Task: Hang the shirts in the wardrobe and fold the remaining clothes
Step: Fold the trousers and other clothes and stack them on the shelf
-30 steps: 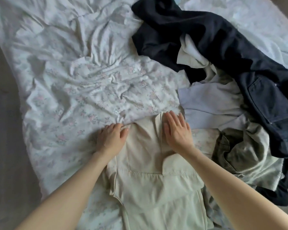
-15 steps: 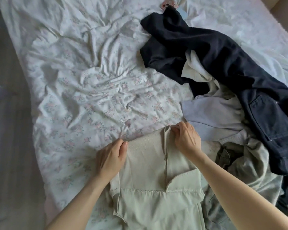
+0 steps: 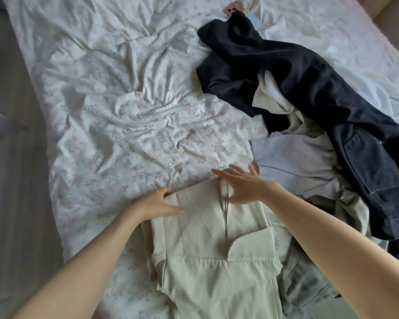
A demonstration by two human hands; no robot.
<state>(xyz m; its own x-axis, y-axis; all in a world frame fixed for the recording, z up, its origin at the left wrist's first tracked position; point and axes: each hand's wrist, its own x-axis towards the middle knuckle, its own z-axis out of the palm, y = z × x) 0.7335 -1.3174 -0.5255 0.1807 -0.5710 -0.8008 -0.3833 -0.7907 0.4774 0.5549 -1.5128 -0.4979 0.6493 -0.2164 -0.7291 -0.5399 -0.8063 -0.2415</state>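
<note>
Both hands were at the far edge of a folded beige cotton garment (image 3: 207,229) that lay flat on the near part of the bed. The left hand (image 3: 156,204) grasped the garment's far left corner, fingers curled over the fold and thumb lying across the cloth. The right hand (image 3: 242,185) hovered over the far right edge with fingers spread and loose, grasping nothing, its fingertips near the central seam. Beneath lay a wrinkled white bed sheet with a faint pink floral print (image 3: 129,125). To the right was a heap of unfolded clothes: dark navy denim trousers (image 3: 320,95) draped across the top, a pale lilac ribbed knit top (image 3: 293,157) just beside the right hand, cream fabric (image 3: 272,97) tucked under the denim, and an olive-grey garment (image 3: 352,210) nearer the person.
</note>
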